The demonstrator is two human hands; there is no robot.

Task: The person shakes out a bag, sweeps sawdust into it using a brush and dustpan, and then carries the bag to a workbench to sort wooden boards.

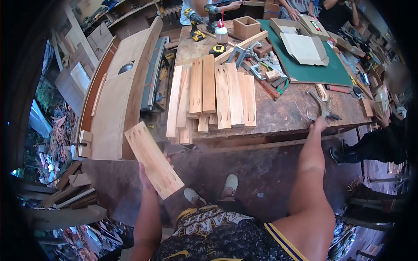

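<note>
I see soft, even daylight across the counter, bright enough to read the wood grain, with only faint shadows under the stacked boards. There is no harsh glare. The fisheye lens bends straight edges near the borders, and a dark ring blacks out all four corners. The centre looks sharp; the far right edge is smeared and the left side sits dimmer.

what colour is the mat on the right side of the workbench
Dark green; the mat shows plainly in the head view, with flat cardboard pieces lying on it.
</note>
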